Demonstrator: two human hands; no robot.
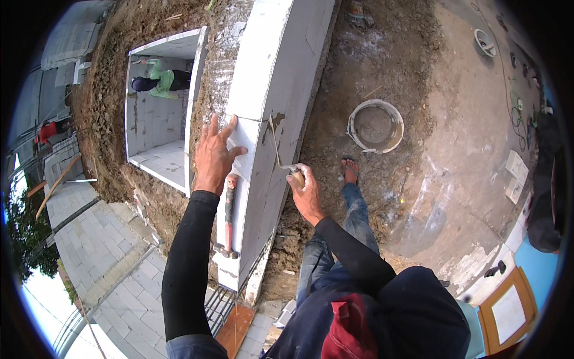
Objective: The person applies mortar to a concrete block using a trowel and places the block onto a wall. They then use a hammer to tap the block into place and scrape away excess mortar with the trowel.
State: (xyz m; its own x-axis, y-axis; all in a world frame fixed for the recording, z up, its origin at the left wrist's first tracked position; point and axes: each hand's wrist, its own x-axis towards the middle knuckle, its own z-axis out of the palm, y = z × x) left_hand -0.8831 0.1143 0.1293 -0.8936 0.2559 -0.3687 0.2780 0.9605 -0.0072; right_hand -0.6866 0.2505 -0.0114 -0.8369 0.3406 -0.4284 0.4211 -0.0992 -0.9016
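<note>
Along a wall of pale grey blocks (pixel 289 78), my left hand (pixel 216 155) lies on the top with its fingers spread, close to a joint between two blocks. My right hand (pixel 306 194) is wrapped round the wooden handle of a trowel (pixel 277 149). The trowel's thin blade stands edge-on against the wall's side face, just below that joint, where a dark patch of mortar (pixel 277 121) shows. On the wall top, nearer to me than my left hand, rests a hammer (pixel 229 209) with a black and red handle.
To the right of the wall, a bucket (pixel 351 127) of grey mortar stands on the dirt by my foot. A smaller white bucket (pixel 485 43) is farther off. Left of the wall, a person in green (pixel 161 79) is inside a block-walled pit. Stacked blocks (pixel 98 245) lie at lower left.
</note>
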